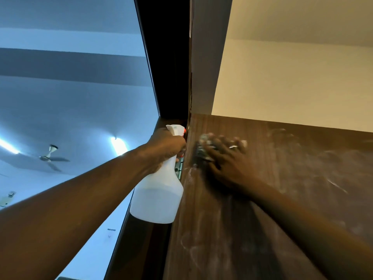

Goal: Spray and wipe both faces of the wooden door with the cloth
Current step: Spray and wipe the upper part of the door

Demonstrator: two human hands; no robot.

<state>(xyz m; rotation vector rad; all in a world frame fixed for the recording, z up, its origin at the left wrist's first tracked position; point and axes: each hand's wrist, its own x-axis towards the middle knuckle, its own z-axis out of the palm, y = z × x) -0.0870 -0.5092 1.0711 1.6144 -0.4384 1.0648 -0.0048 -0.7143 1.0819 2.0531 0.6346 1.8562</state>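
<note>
Though blurred, cloth (202,146) under right grip (226,158).

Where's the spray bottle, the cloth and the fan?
spray bottle (159,199), head view, white body.
cloth (202,150), head view, bunched left edge.
fan (47,157), head view, middle hub.

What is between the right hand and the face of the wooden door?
The cloth: the right hand presses it against the wooden door, close under the door's top edge. The head view shows this, though blurred.
</note>
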